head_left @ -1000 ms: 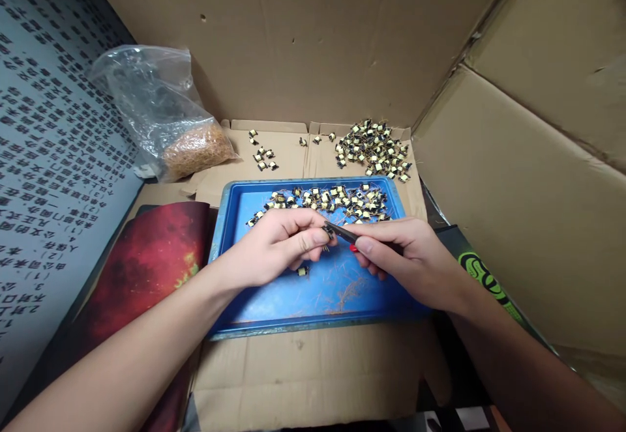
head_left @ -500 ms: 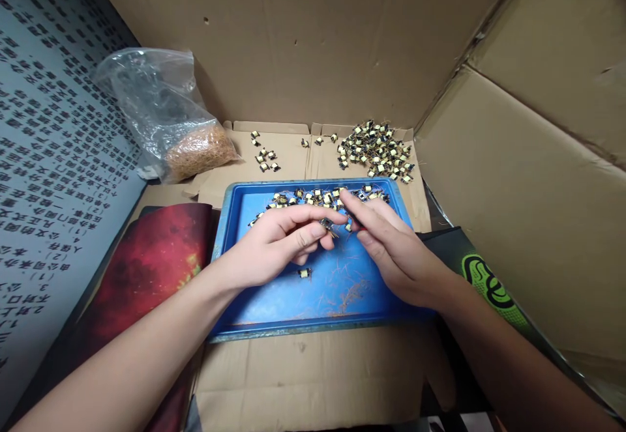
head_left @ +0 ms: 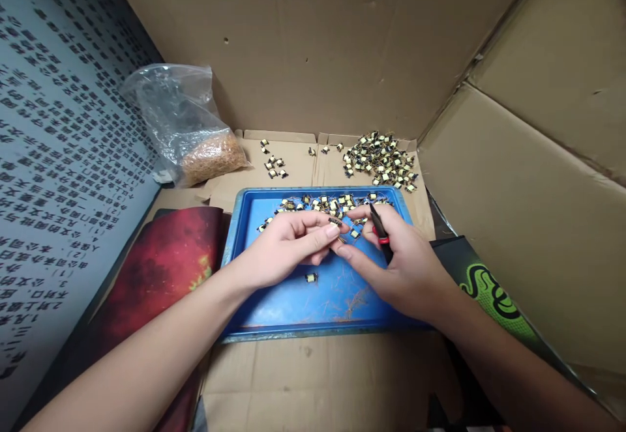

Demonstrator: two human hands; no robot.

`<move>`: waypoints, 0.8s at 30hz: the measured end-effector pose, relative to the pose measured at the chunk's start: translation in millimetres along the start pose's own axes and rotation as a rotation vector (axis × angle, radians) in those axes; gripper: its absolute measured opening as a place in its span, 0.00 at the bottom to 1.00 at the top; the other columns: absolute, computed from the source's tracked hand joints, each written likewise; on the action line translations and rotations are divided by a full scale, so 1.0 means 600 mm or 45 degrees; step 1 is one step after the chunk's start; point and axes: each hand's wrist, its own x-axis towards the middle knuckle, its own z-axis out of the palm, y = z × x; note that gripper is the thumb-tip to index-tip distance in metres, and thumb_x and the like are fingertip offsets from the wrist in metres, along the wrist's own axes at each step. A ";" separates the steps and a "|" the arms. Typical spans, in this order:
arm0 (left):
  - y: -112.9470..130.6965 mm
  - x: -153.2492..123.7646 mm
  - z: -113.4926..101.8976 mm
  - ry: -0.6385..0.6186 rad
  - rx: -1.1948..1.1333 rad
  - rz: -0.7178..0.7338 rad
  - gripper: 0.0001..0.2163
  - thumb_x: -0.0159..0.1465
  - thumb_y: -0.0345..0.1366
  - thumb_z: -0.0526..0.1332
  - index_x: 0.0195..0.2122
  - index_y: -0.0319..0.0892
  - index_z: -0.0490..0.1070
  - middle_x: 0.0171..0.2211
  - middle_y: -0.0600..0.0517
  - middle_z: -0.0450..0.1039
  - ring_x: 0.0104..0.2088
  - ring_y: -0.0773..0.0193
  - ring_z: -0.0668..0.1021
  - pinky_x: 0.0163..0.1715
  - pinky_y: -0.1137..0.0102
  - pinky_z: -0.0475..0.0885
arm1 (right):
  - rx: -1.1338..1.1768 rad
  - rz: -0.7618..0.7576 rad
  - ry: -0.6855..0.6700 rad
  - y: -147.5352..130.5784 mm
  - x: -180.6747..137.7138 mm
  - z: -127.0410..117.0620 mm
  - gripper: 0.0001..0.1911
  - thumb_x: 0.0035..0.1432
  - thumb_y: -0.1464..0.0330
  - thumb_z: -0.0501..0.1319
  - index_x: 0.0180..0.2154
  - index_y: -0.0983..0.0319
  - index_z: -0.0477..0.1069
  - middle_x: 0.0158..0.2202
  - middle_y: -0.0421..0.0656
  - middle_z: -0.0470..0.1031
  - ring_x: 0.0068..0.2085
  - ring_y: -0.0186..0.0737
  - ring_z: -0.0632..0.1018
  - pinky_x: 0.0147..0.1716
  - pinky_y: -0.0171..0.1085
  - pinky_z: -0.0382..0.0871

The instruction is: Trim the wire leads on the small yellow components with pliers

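The left hand (head_left: pixel 288 249) pinches a small coil part (head_left: pixel 335 222) over the blue tray (head_left: pixel 293 302), its grip closed on it at the fingertips. The right hand (head_left: pixel 401 262) is just beside it on the right, fingers touching the part, with the black tool (head_left: pixel 380 231) tucked in the palm, pointing away. A second ago the tool tip pointed at the part.

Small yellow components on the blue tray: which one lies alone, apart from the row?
The single component on the blue tray, nearer the camera than the left hand. The others crowd the tray's far edge.
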 end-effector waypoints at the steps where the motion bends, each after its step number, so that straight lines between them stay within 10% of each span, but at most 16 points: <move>1: -0.001 0.000 -0.002 0.010 -0.013 -0.011 0.18 0.72 0.49 0.64 0.38 0.36 0.78 0.23 0.55 0.68 0.23 0.73 0.64 0.23 0.76 0.57 | -0.017 -0.036 0.042 0.000 -0.001 0.005 0.18 0.62 0.59 0.69 0.50 0.59 0.71 0.35 0.39 0.73 0.31 0.37 0.72 0.33 0.37 0.66; 15: -0.008 0.007 -0.005 0.072 -0.195 -0.021 0.19 0.60 0.38 0.77 0.51 0.38 0.83 0.30 0.51 0.79 0.25 0.72 0.72 0.24 0.77 0.66 | 0.087 -0.228 0.135 0.015 -0.002 0.018 0.03 0.70 0.70 0.61 0.39 0.59 0.71 0.33 0.37 0.76 0.32 0.34 0.74 0.33 0.34 0.65; 24: -0.021 0.003 -0.007 0.140 0.395 0.626 0.22 0.63 0.31 0.75 0.57 0.51 0.80 0.57 0.45 0.77 0.51 0.58 0.81 0.38 0.72 0.81 | 0.119 -0.121 0.015 0.017 -0.005 0.008 0.06 0.71 0.68 0.60 0.37 0.58 0.68 0.32 0.37 0.73 0.33 0.35 0.73 0.33 0.35 0.62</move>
